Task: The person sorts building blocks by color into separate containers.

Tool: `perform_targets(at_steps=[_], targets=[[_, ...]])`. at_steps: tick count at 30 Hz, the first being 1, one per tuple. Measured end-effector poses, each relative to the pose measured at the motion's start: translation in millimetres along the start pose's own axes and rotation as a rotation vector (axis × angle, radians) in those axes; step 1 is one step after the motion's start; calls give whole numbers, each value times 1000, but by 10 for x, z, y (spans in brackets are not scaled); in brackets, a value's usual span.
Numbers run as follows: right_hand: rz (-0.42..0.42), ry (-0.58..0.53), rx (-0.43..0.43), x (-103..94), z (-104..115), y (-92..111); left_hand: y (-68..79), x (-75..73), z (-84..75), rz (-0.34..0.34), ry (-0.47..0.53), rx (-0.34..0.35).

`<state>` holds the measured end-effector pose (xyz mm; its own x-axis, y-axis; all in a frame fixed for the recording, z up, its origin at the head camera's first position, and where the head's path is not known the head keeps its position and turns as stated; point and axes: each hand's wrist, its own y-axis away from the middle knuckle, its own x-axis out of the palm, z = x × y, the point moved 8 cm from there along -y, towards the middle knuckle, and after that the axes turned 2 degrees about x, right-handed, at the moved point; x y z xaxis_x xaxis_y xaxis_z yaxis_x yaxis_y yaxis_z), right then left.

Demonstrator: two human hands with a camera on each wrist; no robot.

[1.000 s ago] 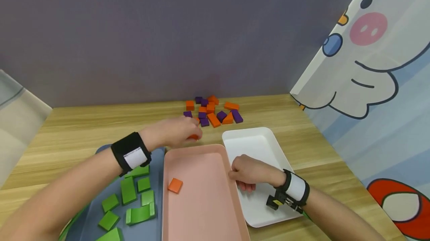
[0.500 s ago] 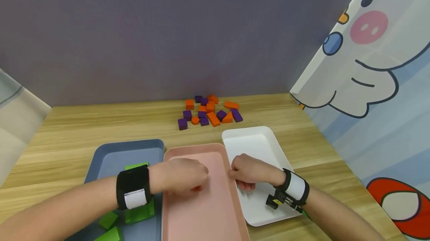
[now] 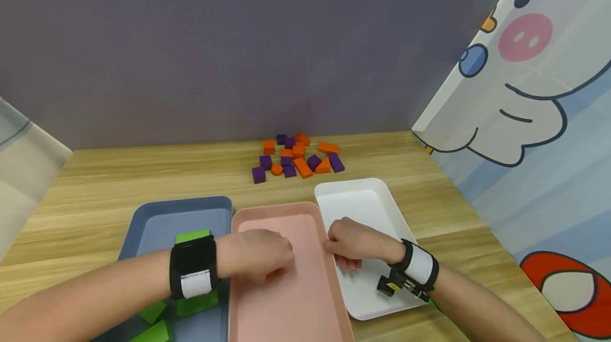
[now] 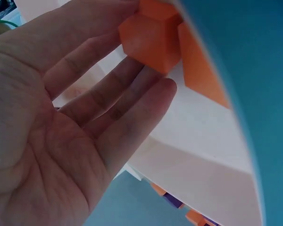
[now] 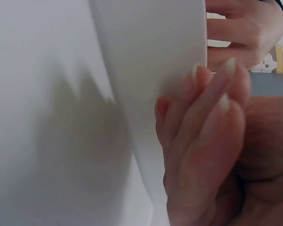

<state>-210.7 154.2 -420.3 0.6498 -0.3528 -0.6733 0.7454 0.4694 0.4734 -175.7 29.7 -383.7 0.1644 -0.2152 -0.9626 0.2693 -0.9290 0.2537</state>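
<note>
In the head view my left hand (image 3: 260,254) is low over the pink tray (image 3: 305,305), knuckles upward. Its thumb and fingertips hold an orange cube (image 4: 151,42), seen best in the left wrist view. Beside the cube lies another orange block (image 4: 203,70), against the tray's side; in the head view my hand hides it. My right hand (image 3: 355,244) is at the side where the pink tray meets the white tray (image 3: 367,199). Its curled fingers (image 5: 203,155) hang inside the white tray, close along its wall, and it grips the rim there.
A blue tray (image 3: 176,217) with green blocks (image 3: 155,331) stands at the left, partly under my left forearm. Several orange and purple blocks (image 3: 303,167) are scattered on the wooden table (image 3: 119,172) behind the trays. A grey wall (image 3: 238,50) closes the back.
My left hand has come from the far block group down over the pink tray with an orange block, and then shifted only slightly. My right hand has stayed at the tray rims.
</note>
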Motion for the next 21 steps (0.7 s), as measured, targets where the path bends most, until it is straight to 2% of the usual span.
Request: perform_targets(at_steps=[4, 7, 10, 12, 17, 21], targets=[[-1, 4, 5, 1, -3, -2, -22, -66, 77, 9, 76, 0], [-3, 4, 6, -2, -8, -4, -59, -158, 191, -26, 145, -6], [-4, 1, 5, -5, -13, -5, -98, -278, 358, -97, 158, -18], [-2, -1, 4, -3, -15, -6, -115, -367, 497, -150, 170, -34], [1, -9, 6, -1, -16, -5, -146, -616, 921, -315, 117, -73], [3, -14, 5, 3, -20, -2, -170, -745, 1354, -416, 85, -160]])
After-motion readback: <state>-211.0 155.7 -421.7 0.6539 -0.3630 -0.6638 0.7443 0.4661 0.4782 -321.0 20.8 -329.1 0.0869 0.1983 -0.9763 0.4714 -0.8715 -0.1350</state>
